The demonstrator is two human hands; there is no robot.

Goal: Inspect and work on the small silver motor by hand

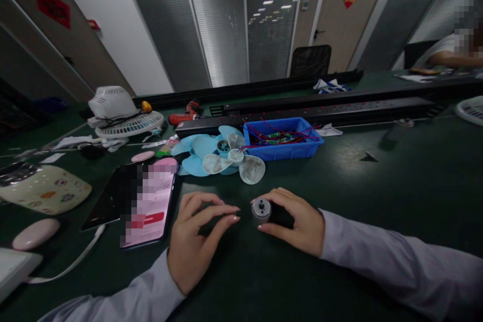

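Note:
My right hand point(298, 219) rests on the dark green table point(377, 201) and grips a small cylindrical motor point(261, 209), whose silver end faces my left hand. My left hand point(196, 239) lies just left of the motor, fingers curved and apart, the fingertips a short gap from it and holding nothing. Beyond both hands lies a pile of light blue and whitish fan blades point(222, 156).
A blue bin point(283, 138) with red wires stands behind the blades. A phone point(149, 204) with a lit screen lies left of my left hand, beside a dark tablet point(107, 198). White fan parts point(121, 113) and a red tool point(184, 113) sit far left. Another person sits far right.

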